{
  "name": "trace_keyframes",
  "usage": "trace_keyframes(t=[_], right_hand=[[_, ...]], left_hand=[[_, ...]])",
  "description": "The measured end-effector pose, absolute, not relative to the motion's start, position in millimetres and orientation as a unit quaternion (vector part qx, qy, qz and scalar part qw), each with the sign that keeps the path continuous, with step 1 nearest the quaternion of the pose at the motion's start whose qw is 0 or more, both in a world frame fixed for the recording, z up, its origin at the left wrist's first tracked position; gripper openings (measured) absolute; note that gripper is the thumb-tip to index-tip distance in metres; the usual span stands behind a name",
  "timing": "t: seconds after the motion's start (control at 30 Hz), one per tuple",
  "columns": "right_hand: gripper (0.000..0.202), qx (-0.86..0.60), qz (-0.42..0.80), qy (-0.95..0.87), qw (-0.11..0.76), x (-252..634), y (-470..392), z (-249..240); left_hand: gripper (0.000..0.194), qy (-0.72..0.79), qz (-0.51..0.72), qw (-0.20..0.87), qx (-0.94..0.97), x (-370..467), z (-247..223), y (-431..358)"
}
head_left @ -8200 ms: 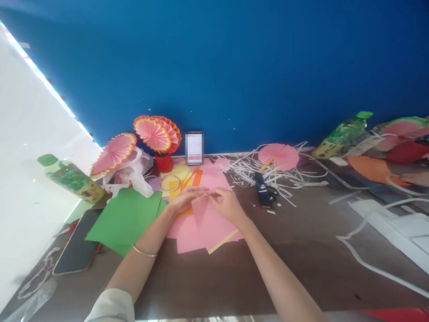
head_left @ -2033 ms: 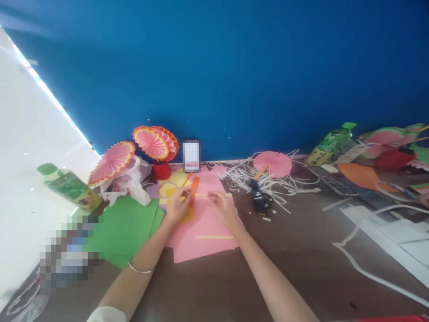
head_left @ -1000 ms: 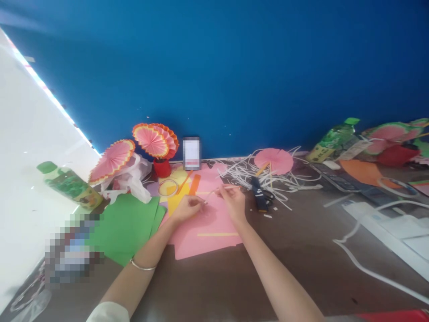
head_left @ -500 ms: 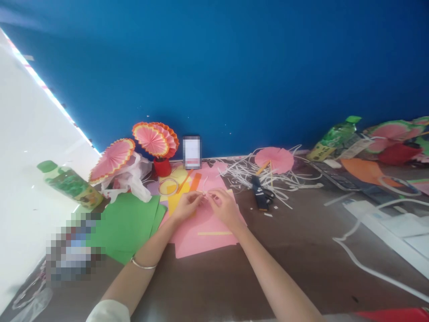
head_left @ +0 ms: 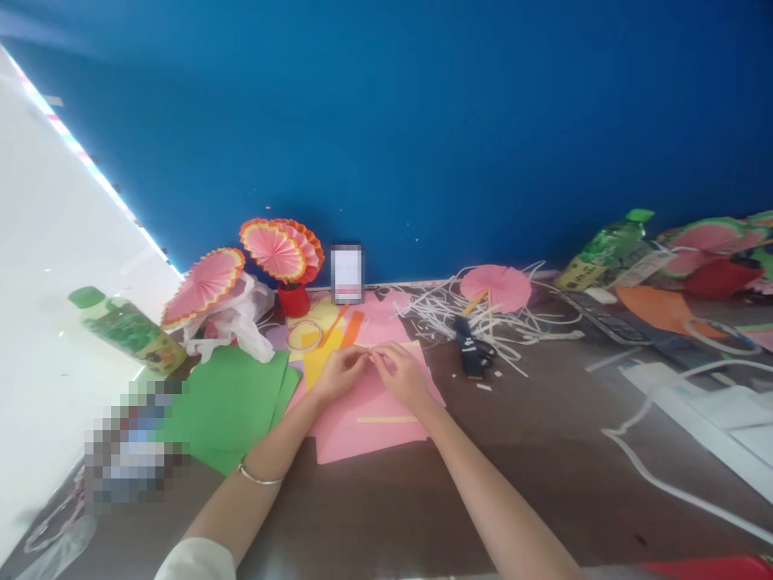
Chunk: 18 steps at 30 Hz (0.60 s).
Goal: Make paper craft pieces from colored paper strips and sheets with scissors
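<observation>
Two bare hands meet over the overlapping pink paper sheets (head_left: 369, 411), their fingertips close together near the middle of the head view. The left hand (head_left: 339, 374), with a thin silver bangle (head_left: 259, 481) farther down its forearm, bends its thumb and forefinger toward the right hand (head_left: 403, 374), which mirrors it. Whether either pair of fingers is clamped on something cannot be told; anything between the tips is too small and blurred to name. The pink paper sheets lie flat on the dark table (head_left: 519, 475), beneath the fingers and spreading out nearer the wearer; whether the hands touch them is unclear. A narrow yellow strip (head_left: 386, 420) rests on the sheets, between the forearms. Beyond the left hand are yellow paper (head_left: 315, 366), an orange strip (head_left: 353, 329) and a thin ring (head_left: 305, 348); green paper (head_left: 226, 403) lies to the left. Farther back, a phone (head_left: 347, 274) stands upright by the blue wall (head_left: 386, 145), near a red pot (head_left: 294, 300) with pink pleated paper rounds (head_left: 274, 250) above it. Right of the sheets, a pink paper disc (head_left: 496, 287) rests on a tangle of white strips (head_left: 435, 310), with a dark object (head_left: 469, 348) just in front. Green-capped bottles lean at both sides, one at left (head_left: 130, 330).
</observation>
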State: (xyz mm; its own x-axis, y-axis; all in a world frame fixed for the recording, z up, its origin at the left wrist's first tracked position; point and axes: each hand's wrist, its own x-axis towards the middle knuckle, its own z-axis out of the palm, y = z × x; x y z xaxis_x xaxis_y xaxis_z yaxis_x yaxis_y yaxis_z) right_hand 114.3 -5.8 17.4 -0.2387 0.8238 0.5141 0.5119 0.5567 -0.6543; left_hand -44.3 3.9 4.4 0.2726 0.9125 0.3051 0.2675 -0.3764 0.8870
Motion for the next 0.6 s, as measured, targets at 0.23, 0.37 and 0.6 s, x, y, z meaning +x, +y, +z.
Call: trace_keyframes(t=[0.23,0.37,0.6], right_hand=[[0.015,-0.422,0.152,-0.780,0.436,115.1,-4.6,15.9],[0.017,-0.411,0.138,-0.793,0.428,115.4,-4.8,16.2],[0.017,-0.412,0.143,-0.790,0.430,114.1,-5.8,17.1]], left_hand=[[0.023,0.414,0.437,0.402,0.690,-44.1,5.0,3.5],[0.023,0.421,0.434,0.398,0.690,-44.3,6.5,3.3],[0.023,0.428,0.423,0.376,0.704,-44.8,6.8,2.6]])
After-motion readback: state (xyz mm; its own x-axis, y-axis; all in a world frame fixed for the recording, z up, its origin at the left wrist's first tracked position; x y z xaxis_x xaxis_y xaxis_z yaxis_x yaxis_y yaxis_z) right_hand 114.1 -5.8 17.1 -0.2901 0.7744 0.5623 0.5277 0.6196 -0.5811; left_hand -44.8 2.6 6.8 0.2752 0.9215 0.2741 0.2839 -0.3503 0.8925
